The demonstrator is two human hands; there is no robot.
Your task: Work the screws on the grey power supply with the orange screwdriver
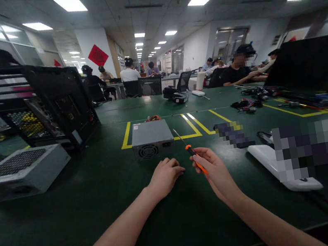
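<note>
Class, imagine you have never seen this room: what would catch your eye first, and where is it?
Probably the orange-and-black screwdriver, held in the right hand near the picture's middle. Just left of its tip sits a grey metal box with a fan grille, on the green table. Beyond, a black computer case stands at the left, and a red diamond brightens a white pillar.

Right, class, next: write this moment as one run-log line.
right hand: grips screwdriver, tip pointing away | left hand: near central power supply | central power supply: on table, fan grille facing camera
</note>
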